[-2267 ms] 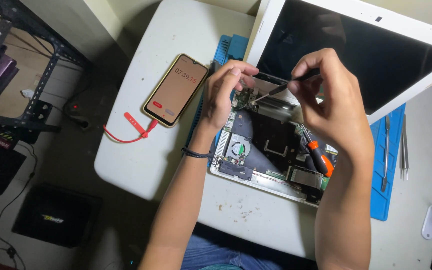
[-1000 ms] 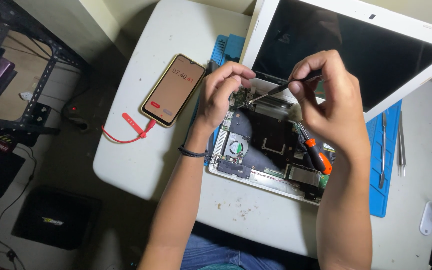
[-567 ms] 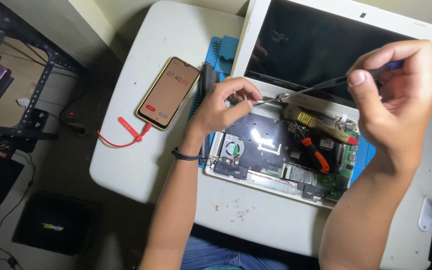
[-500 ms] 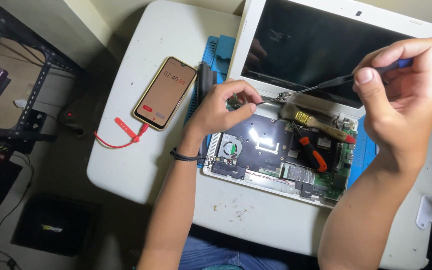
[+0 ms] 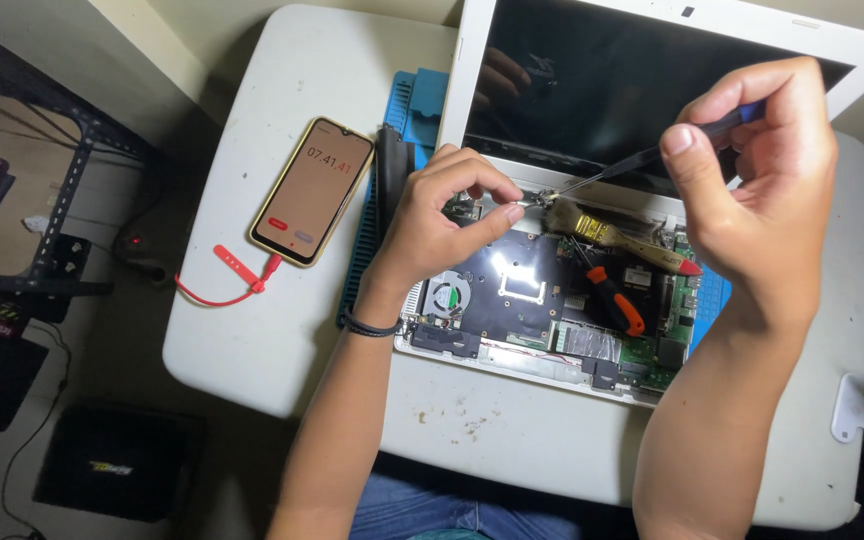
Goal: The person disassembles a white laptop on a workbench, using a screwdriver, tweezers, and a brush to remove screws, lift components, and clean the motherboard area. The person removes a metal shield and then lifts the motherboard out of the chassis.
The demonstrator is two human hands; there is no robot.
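A person worked over an opened white laptop [image 5: 512, 345] on a white table [image 5: 282, 330], its bottom half stripped of cover so that the dark board, a round fan [image 5: 446, 297] and green circuit parts lay exposed, the black screen [image 5: 612, 90] tilted up behind. The left hand [image 5: 440, 225] rested on the laptop's upper left corner near the hinge, its fingers curled in with thumb and forefinger pinched together on something too small to make out. The right hand [image 5: 757, 185] was raised above the right side of the machine, fingers closed around a thin dark tool [image 5: 632, 165] whose tip slanted down to the spot just beside the left fingertips. A small paintbrush [image 5: 607, 233] with a wooden handle and a screwdriver [image 5: 607, 295] with an orange-and-black grip lay across the exposed board. A blue work mat [image 5: 414, 110] showed beneath the laptop. To the left, a phone [image 5: 312, 190] with a lit screen lay face up on the table, a red cable [image 5: 222, 280] plugged into its lower end. A dark band [image 5: 372, 325] circled the left wrist.
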